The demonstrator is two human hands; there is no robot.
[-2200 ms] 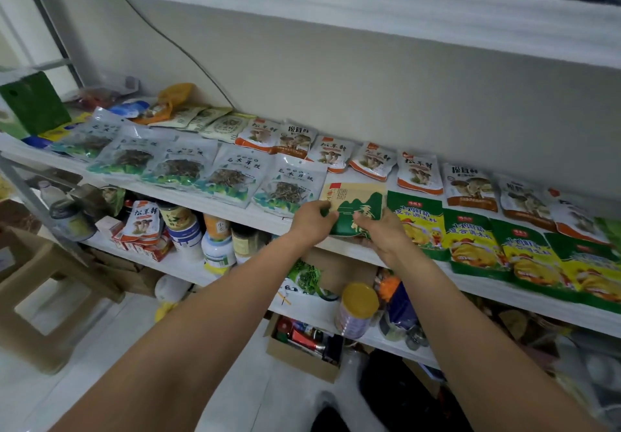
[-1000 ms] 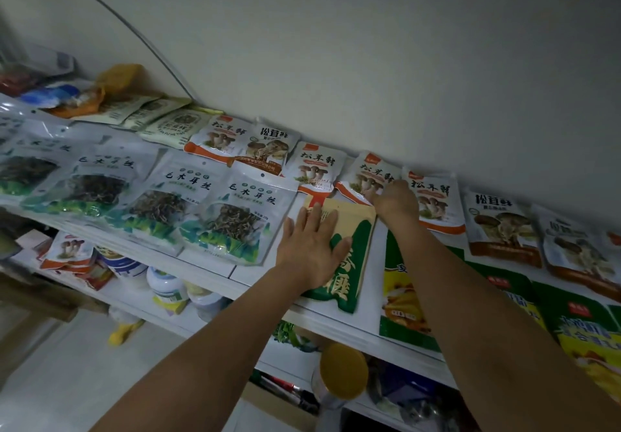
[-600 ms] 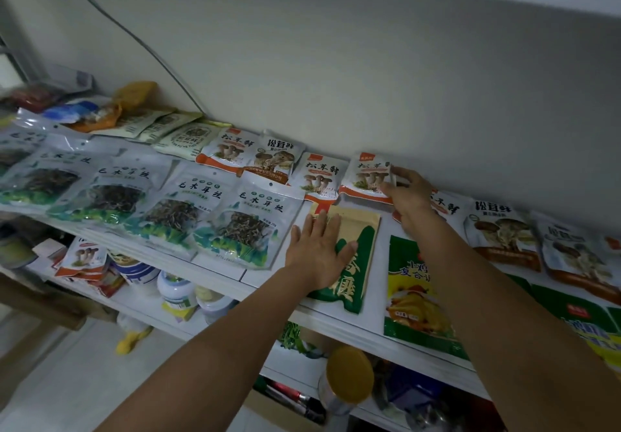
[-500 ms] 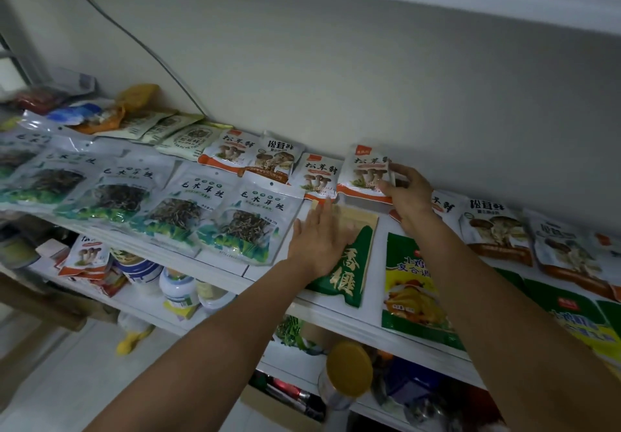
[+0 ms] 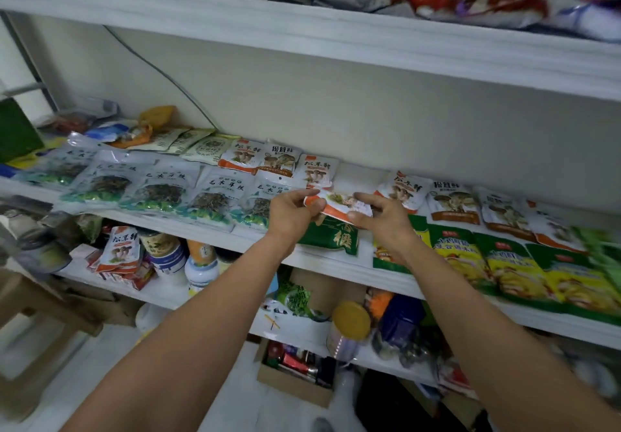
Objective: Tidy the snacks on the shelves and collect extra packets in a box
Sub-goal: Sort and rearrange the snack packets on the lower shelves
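Right now you hold one mushroom packet (image 5: pixel 339 204) in the air just over the front part of the middle shelf (image 5: pixel 161 221), between both hands. Your left hand (image 5: pixel 290 213) pinches its left edge with thumb and curled fingers, and your right hand (image 5: pixel 383 219) pinches its right edge the same way. It hangs directly above the green packet (image 5: pixel 332 236), apart from the back row (image 5: pixel 452 198) of matching packets.

The grip looks light and sits only on the packet's edges, so the slick film could slide out as you turn it or pass it to one hand. From there it would likely drop past the shelf lip onto the crowded lower shelf (image 5: pixel 158 293) or the floor, rather than into the cardboard box (image 5: pixel 295 389) below. The green packet also appears to reach the front lip, so a wrist brushing it on the way down could drag it off.

Half a second ago your left hand lay flat, fingers spread, on the green packet, while your right hand alone gripped this packet in the back row. Now the packet is out of the row, leaving a bare gap (image 5: pixel 358 176) there. Your left hand has left the green packet to join the hold, and your view has tipped up to take in the upper shelf (image 5: pixel 302 24).
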